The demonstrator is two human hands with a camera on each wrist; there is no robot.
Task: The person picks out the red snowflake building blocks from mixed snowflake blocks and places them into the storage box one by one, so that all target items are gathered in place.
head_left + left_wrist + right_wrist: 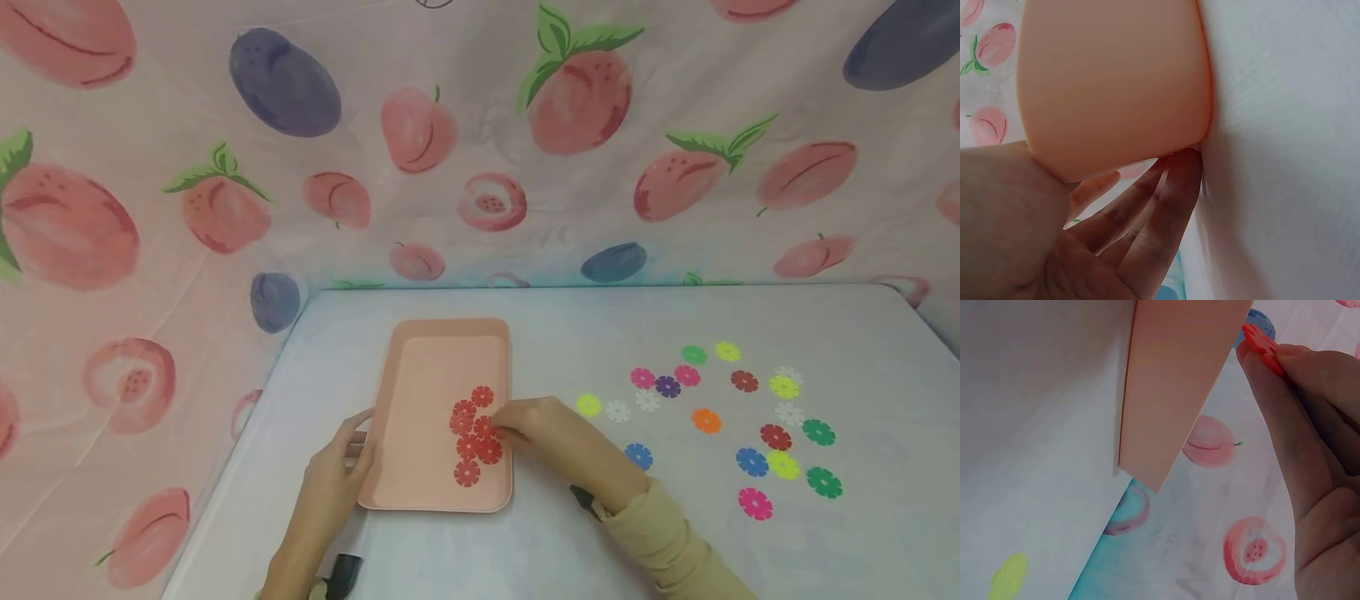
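Observation:
A peach-coloured tray lies lengthwise on the table, several red notched snowflake discs grouped in its right half. My left hand is at the tray's left side, thumb and fingers touching its edge. In the left wrist view, the fingertips meet the tray wall close to the tabletop. Over the tray's right rim reaches my right hand. Its thumb and finger pinch a red snowflake disc, seen above the rim in the right wrist view.
Right of the tray, loose snowflake discs in several colours are scattered, among them an orange one, a purple one and a pink one. A fruit-patterned curtain closes off the back and left of the white table.

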